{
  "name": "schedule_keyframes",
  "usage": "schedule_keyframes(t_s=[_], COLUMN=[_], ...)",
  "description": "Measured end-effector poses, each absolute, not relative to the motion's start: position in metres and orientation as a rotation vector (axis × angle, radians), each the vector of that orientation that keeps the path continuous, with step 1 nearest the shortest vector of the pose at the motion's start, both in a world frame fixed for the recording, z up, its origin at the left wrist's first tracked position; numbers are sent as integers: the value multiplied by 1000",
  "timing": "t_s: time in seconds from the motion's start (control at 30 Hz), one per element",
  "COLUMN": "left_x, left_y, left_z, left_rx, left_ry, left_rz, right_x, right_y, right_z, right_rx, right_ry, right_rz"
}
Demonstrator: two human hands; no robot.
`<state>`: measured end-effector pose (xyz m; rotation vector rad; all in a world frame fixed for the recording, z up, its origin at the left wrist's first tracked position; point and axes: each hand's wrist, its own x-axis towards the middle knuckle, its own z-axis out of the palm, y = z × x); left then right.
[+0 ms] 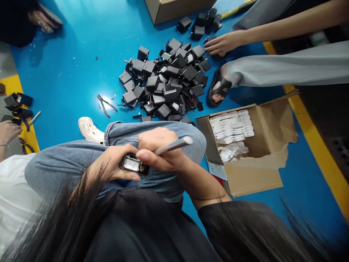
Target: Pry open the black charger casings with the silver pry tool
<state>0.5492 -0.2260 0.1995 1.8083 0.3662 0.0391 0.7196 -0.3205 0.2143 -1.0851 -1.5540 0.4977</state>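
Note:
Over my lap, my left hand (113, 162) is wrapped round a small black plastic case (132, 164), its open side facing up. A white block and some small parts show inside it. My right hand (160, 149) grips a silvery rod-shaped tool (176, 145), whose rear end points up to the right. The tool's working end is hidden behind my fingers, so I cannot tell whether it touches the case. Beyond my knees lies a heap of similar black cases (170, 95), some with wires sticking out.
Pliers (106, 105) lie on the blue floor left of the heap. An opened cardboard box (261, 145) with white pieces stands at right. A co-worker's hand (225, 43) reaches beside the heap; another person's hand (9, 133) is at far left. A carton (177, 10) stands at the back.

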Motion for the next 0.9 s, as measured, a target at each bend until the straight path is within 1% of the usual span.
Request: schedule_keyframes(t_s=[0.13,0.17,0.23,0.3,0.4,0.53,0.63,0.8,0.9], left_x=[546,546,544,544,545,548,550,549,547], left_y=[-226,-227,-229,-230,-228,-224,-226,-229,-226], left_z=[197,195,188,181,170,160,160,169,170], left_rx=[1805,1790,1751,1732,1867,2187,2198,2019,2091], left_ry=[392,429,483,494,473,451,480,650,695], left_rz=[-80,-74,4,175,541,883,950,815,850], right_x=[720,721,724,727,728,718,711,710,712], right_y=[-318,-318,-318,-319,-317,-313,-311,-312,-311], right_z=[209,209,209,209,206,202,200,201,199], right_rx=[-952,-966,-1048,-1145,-1285,-1351,-1353,-1224,-1145], right_ry=[-1084,-980,-885,-920,-1097,-1382,-1365,-1396,-1436], right_rz=[198,164,221,354,470,448,379,342,353])
